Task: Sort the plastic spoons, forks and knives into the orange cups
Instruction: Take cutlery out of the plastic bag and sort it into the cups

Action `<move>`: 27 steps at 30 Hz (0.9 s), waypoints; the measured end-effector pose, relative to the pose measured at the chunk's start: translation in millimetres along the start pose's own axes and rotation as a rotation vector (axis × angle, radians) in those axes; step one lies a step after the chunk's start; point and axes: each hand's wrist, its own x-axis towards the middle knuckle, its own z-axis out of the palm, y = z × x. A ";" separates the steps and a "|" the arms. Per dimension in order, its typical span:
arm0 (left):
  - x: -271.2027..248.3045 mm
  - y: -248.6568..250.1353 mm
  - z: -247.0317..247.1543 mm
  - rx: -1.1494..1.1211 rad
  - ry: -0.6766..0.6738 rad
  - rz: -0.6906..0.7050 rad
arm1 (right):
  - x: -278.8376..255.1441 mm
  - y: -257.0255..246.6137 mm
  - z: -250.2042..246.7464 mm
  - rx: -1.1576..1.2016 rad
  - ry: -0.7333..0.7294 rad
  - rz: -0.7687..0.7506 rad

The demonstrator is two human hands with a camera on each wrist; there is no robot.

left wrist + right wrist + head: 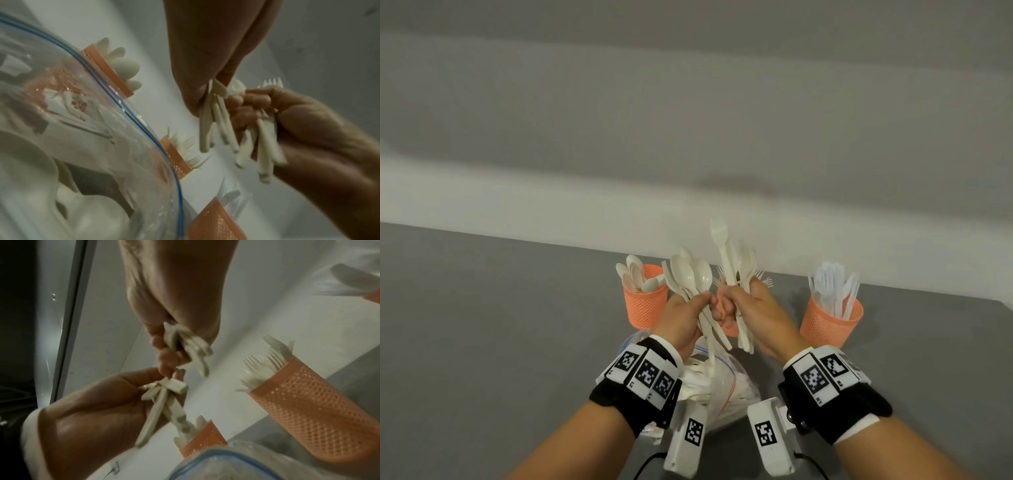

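My left hand (700,308) grips a bunch of white plastic spoons (690,274) by the handles, bowls up. Touching it on the right, my right hand (736,306) grips a mixed bunch of cutlery (732,260), with a spoon and fork tines showing. Both are raised above the grey table. Three orange mesh cups stand behind: the left cup (645,305) holds spoons, the middle cup (308,402) holds forks and is mostly hidden by my hands in the head view, and the right cup (828,322) holds knives.
A clear zip bag (722,380) with more white cutlery lies on the table (500,325) under my wrists, in front of the cups. A pale wall (688,137) rises just behind the cups.
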 end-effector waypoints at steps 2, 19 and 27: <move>-0.4 -1.5 0.9 0.080 -0.030 0.032 | 3.0 -2.0 0.0 0.049 -0.030 -0.035; 9.4 -12.2 -0.3 0.489 0.087 0.187 | 17.1 -20.5 16.8 -0.034 0.182 -0.219; 19.9 -4.1 -27.0 0.453 0.204 0.147 | 67.4 -30.9 -48.0 0.121 0.315 -0.288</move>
